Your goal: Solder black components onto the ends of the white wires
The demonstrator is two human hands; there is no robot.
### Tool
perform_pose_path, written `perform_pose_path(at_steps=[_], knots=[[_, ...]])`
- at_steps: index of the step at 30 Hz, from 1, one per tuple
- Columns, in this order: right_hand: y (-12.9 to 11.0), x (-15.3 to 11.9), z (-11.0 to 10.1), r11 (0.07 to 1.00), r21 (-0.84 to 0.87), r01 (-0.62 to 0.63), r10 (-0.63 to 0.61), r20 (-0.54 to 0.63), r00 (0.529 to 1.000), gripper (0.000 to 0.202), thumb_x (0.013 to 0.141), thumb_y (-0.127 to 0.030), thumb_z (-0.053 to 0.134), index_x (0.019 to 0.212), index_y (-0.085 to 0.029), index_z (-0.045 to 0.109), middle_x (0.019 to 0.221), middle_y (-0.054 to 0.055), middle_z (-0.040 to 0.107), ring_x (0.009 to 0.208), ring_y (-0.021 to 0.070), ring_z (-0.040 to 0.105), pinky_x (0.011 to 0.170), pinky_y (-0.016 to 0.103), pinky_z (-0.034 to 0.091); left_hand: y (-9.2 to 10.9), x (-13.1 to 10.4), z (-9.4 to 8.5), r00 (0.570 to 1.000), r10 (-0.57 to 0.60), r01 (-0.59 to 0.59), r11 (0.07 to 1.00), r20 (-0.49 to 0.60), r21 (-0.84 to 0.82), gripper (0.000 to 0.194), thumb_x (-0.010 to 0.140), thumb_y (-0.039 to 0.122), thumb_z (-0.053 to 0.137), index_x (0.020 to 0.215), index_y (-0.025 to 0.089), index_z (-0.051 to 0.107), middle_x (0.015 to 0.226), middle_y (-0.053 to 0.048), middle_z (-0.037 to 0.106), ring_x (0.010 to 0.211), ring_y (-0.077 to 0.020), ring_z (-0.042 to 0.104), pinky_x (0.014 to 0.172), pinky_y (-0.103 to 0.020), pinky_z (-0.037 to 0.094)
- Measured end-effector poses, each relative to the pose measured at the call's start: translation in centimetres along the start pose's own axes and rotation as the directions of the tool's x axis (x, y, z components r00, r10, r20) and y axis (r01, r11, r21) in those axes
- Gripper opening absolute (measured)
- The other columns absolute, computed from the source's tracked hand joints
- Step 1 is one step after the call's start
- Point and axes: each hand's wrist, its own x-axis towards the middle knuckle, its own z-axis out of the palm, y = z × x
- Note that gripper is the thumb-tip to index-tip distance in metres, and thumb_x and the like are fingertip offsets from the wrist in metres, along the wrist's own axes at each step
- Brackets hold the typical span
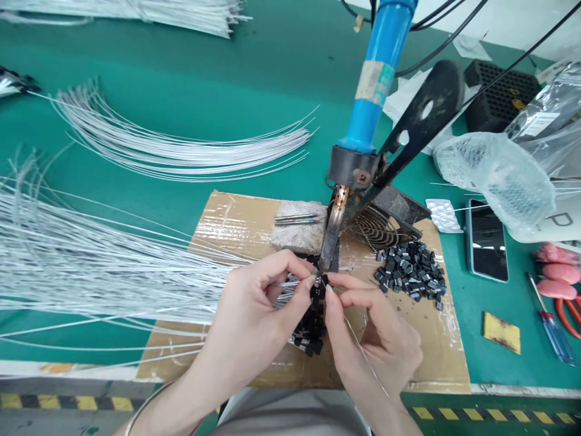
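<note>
Directly under the tip of a blue-handled soldering iron (336, 224), my two hands meet with their fingertips almost touching. My left hand (256, 315) is closed in a pinch on the end of a thin white wire (288, 283). Thumb and forefinger of my right hand (374, 330) are pinched too, and a thin silvery solder wire (363, 354) trails from them across the palm towards the wrist. The tiny part at the iron's tip is mostly hidden by fingers. Below the fingertips lie wire ends with black connectors (311, 330).
Cardboard (227, 221) covers the work area. A bundle of white wires (113, 260) spreads left, another (195, 154) behind it. Loose black connectors (411, 272) lie right of a small fan (381, 227). Further right are a phone (488, 239), yellow sponge (502, 332) and screwdriver (556, 333).
</note>
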Motion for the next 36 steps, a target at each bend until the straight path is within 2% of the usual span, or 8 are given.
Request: perform_pose_path(at_steps=[9, 13, 17, 20, 25, 29, 31, 36], knots=[[0.6, 0.0, -0.8, 0.993, 0.067, -0.099, 0.097, 0.041, 0.994, 0.016, 0.096, -0.012, 0.071, 0.085, -0.023, 0.067, 0.102, 0.002, 0.086, 0.089, 0.0173, 0.084, 0.081, 0.028, 0.068, -0.6, -0.7, -0.3, 0.998, 0.059, -0.060, 0.994, 0.014, 0.091, 0.017, 0.089, 0.025, 0.062, 0.075, 0.023, 0.071, 0.079, -0.002, 0.081, 0.052, -0.0134, 0.057, 0.044, -0.025, 0.035], [3.1, 0.6, -3.0, 0.973, -0.204, -0.112, 0.095, -0.092, 0.991, 0.017, 0.098, -0.021, 0.071, 0.083, -0.024, 0.066, 0.106, 0.005, 0.085, 0.105, 0.0239, 0.083, 0.093, 0.039, 0.066, -2.0, -2.0, -0.5, 0.979, 0.199, -0.183, 0.955, -0.047, 0.234, 0.016, 0.096, 0.018, 0.063, 0.083, 0.024, 0.070, 0.086, 0.003, 0.080, 0.049, -0.0092, 0.048, 0.051, -0.024, 0.044], [5.8, 0.3, -5.1, 0.889, -0.447, -0.101, 0.049, -0.125, 0.991, 0.023, 0.098, -0.029, 0.072, 0.077, -0.024, 0.062, 0.105, 0.008, 0.085, 0.107, 0.0296, 0.082, 0.087, 0.041, 0.065, -3.8, -3.2, -0.5, 0.945, 0.318, -0.286, 0.915, -0.075, 0.285, 0.016, 0.097, 0.012, 0.067, 0.088, 0.024, 0.072, 0.097, -0.001, 0.080, 0.080, -0.0159, 0.073, 0.078, -0.029, 0.057], [6.5, -0.8, -5.6, 0.939, -0.325, -0.109, 0.059, -0.158, 0.986, 0.020, 0.096, -0.027, 0.076, 0.079, -0.024, 0.065, 0.100, 0.007, 0.085, 0.096, 0.0271, 0.083, 0.086, 0.039, 0.065, -4.9, -3.7, -0.6, 0.959, 0.278, -0.257, 0.939, -0.064, 0.228, 0.015, 0.095, 0.013, 0.070, 0.090, 0.024, 0.078, 0.102, -0.005, 0.080, 0.096, -0.0214, 0.077, 0.086, -0.034, 0.060], [6.8, -1.8, -5.2, 0.963, -0.159, -0.217, 0.142, -0.385, 0.912, 0.025, 0.093, -0.034, 0.082, 0.076, -0.021, 0.069, 0.092, 0.009, 0.085, 0.084, 0.0254, 0.083, 0.083, 0.038, 0.064, -4.7, -3.6, -2.5, 0.983, 0.169, -0.165, 0.984, -0.066, 0.065, 0.013, 0.094, 0.017, 0.071, 0.091, 0.026, 0.079, 0.102, -0.005, 0.081, 0.102, -0.0230, 0.078, 0.087, -0.034, 0.062], [6.9, -1.5, -5.1, 0.970, -0.087, -0.228, 0.169, -0.435, 0.885, 0.028, 0.092, -0.037, 0.085, 0.075, -0.020, 0.070, 0.088, 0.010, 0.085, 0.079, 0.0260, 0.082, 0.080, 0.040, 0.064, -3.6, 0.4, -5.6, 0.933, 0.314, -0.239, 0.905, -0.173, 0.353, 0.009, 0.099, 0.025, 0.068, 0.093, 0.025, 0.075, 0.098, -0.005, 0.079, 0.093, -0.0229, 0.074, 0.089, -0.038, 0.057], [6.9, -1.4, -5.0, 0.972, -0.045, -0.229, 0.188, -0.432, 0.882, 0.028, 0.091, -0.037, 0.085, 0.075, -0.020, 0.070, 0.086, 0.010, 0.084, 0.077, 0.0261, 0.081, 0.079, 0.040, 0.065, -3.6, 4.2, -7.0, 0.907, 0.390, -0.252, 0.805, -0.161, 0.537, 0.014, 0.100, 0.030, 0.065, 0.095, 0.021, 0.074, 0.098, -0.008, 0.077, 0.087, -0.0241, 0.070, 0.085, -0.040, 0.055], [7.0, -1.4, -4.8, 0.965, -0.004, -0.262, 0.232, -0.451, 0.862, 0.029, 0.090, -0.039, 0.087, 0.075, -0.020, 0.071, 0.084, 0.010, 0.084, 0.077, 0.0259, 0.081, 0.081, 0.041, 0.065, -5.0, 14.4, -8.2, 0.923, 0.385, -0.292, 0.714, -0.008, 0.636, 0.014, 0.097, 0.018, 0.062, 0.094, 0.018, 0.075, 0.102, -0.012, 0.070, 0.096, -0.0281, 0.066, 0.094, -0.045, 0.053]])
